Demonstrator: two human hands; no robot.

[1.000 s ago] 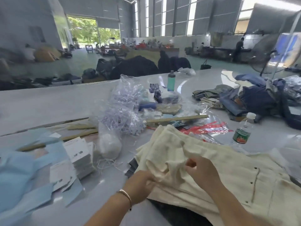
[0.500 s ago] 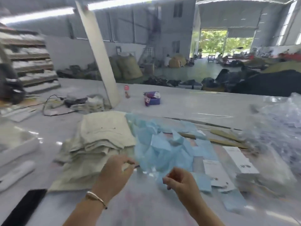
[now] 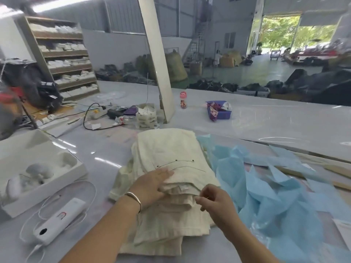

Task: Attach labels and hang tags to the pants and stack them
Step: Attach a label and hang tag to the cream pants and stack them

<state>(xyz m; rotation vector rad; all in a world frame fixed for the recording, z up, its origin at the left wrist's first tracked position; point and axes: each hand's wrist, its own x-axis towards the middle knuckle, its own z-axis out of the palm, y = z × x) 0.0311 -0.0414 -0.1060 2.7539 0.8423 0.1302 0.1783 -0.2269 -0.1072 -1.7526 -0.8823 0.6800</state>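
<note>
On the grey tabletop (image 3: 106,149) a white device (image 3: 58,220) with its cable lies at the far left beside an open white box (image 3: 38,168), neither in use. In the middle sits the stack of cream pants (image 3: 171,177), several folded pairs deep, so a good share of the work looks done; whether each pair carries its label and hang tag cannot be told from here, though a thin dark cord shows on the top pair. The left hand (image 3: 152,185) lies flat on the top pair with fingers straight, pressing it down at the near fold. Just right of it, the right hand (image 3: 212,199) has its fingers drawn together at the folded edge, seemingly pinching the fabric or something very small there; which one is too fine to make out. Judging by this, the top pair is being squared up on the stack. Further right, loose blue sheets (image 3: 266,186) spread over the tabletop.
</note>
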